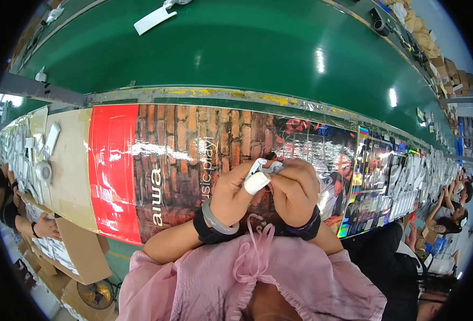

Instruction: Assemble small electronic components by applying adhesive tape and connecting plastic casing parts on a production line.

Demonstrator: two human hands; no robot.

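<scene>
Near my chest, my left hand (230, 193) and my right hand (296, 193) come together around a small white and grey plastic part (258, 165). My left fingers are closed on one side of it, and a white covering (256, 183) sits over the thumb tip. On its other side the right fingers pinch the grey end. My palms hide much of the part, so its exact kind does not show. Beneath both hands lies a glossy printed sheet (183, 160) with a brick pattern and a red band.
Beyond the bench edge (193, 96) runs a green conveyor belt (236, 48) carrying a white plastic piece (154, 20). A small white fan (43, 171) lies at left, near a co-worker's hand (46, 227) and a cardboard box (84, 251). Many white parts (407, 182) cover the right side.
</scene>
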